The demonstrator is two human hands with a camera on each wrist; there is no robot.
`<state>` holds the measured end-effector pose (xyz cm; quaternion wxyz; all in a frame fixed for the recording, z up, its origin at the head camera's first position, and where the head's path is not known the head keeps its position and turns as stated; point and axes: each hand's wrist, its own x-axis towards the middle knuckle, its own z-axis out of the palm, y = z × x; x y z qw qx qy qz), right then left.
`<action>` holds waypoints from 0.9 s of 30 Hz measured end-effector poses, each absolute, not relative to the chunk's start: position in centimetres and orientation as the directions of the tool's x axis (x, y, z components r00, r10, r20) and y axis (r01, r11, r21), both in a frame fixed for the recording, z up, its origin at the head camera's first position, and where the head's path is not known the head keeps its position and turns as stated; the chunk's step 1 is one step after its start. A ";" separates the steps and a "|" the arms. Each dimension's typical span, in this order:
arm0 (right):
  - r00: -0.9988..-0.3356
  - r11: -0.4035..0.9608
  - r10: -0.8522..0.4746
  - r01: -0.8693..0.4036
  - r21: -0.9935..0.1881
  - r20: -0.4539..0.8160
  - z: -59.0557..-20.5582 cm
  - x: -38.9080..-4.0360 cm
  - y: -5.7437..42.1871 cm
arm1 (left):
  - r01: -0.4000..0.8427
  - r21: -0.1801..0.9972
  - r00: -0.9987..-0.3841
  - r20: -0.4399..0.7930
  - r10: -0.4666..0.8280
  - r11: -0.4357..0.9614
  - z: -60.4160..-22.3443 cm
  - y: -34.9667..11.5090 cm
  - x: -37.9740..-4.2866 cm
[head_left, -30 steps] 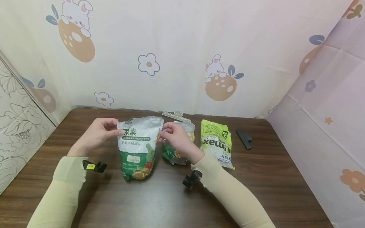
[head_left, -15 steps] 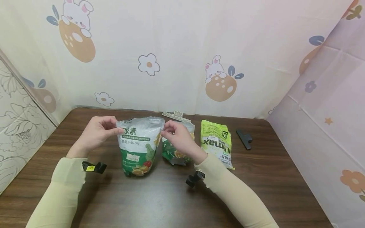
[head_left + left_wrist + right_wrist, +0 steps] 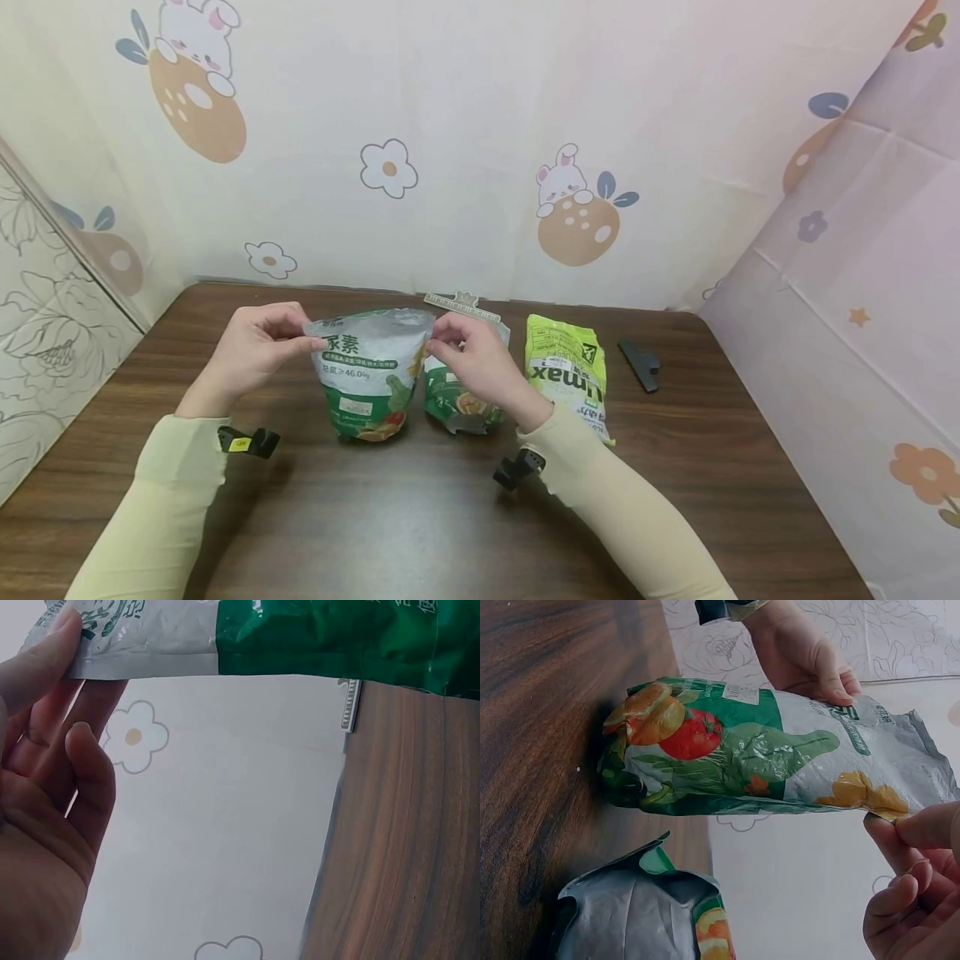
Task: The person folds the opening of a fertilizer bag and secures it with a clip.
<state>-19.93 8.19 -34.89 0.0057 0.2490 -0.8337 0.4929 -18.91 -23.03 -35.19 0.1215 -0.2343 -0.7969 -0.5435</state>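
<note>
A silver-and-green urea fertilizer bag (image 3: 367,379) hangs upright between both hands, its printed front toward me. My left hand (image 3: 251,350) pinches its upper left edge between thumb and fingers. At the upper right edge, my right hand (image 3: 483,362) pinches the bag's side, thumb against finger. Vegetables and fruit printed on the bag's side face the right wrist view, where its bottom end is close over the table. Just right of it lies a second silver-and-green fertilizer bag (image 3: 457,407), partly hidden by my right hand.
A pale ruler-like clip (image 3: 459,307) lies at the far end of the second bag. Farther right are a yellow-green bag (image 3: 564,371) marked Umax and a black clip (image 3: 640,367). The brown wooden table (image 3: 375,533) backs onto a patterned curtain (image 3: 480,100).
The held bag's bottom has swung away from me and up in view, so its front looks shorter. Both hands keep their pinch; the right has shifted slightly right.
</note>
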 end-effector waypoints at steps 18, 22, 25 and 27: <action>-0.838 0.417 -0.388 -0.530 -0.738 0.383 -34.6 -20.3 7.7 | 0.572 0.787 -0.820 0.540 0.190 0.231 -35.6 -23.1 -19.2; -0.839 0.435 -0.385 -0.533 -0.726 0.385 -34.6 -20.4 7.6 | 0.553 0.799 -0.833 0.521 0.188 0.238 -35.7 -23.1 -19.3; -0.837 0.435 -0.389 -0.536 -0.723 0.386 -34.6 -20.5 7.6 | 0.524 0.815 -0.851 0.488 0.195 0.248 -35.8 -23.2 -19.4; -0.836 0.428 -0.397 -0.534 -0.729 0.379 -34.6 -20.5 7.6 | 0.507 0.824 -0.861 0.468 0.200 0.255 -35.9 -23.3 -19.4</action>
